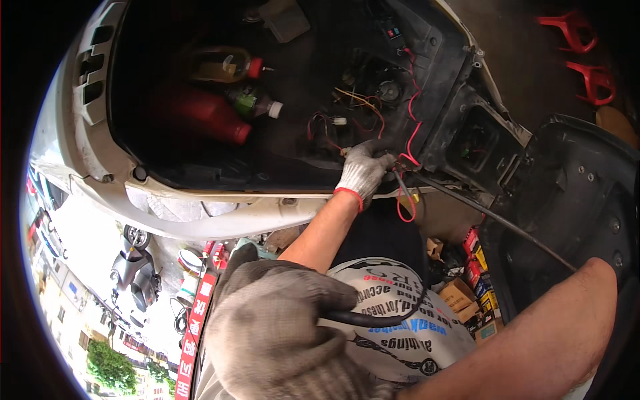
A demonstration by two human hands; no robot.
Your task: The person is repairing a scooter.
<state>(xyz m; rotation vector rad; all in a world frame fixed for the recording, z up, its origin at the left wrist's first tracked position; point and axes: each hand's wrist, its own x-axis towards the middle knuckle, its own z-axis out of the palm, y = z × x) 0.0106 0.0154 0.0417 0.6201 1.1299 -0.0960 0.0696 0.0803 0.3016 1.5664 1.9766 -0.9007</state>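
"Where could a hand reach into the dark compartment [300,93]?"

"Between the white-capped bottle [250,103] and the yellow wire [363,98]; that stretch is open."

"Further left?"

"Blocked. The red bottle [200,117] and amber bottle [223,65] lie close beside the white-capped one."

"On the right?"

"A wavy red wire [414,100] trails down that side, and a thin rod [500,218] slants across toward the black panel [560,200]."

"Over the near rim [267,213]?"

"Passable left of the left hand [363,170], which fills its own spot. Nearer the camera, the right hand [287,323] and a black cable [370,320] obstruct."
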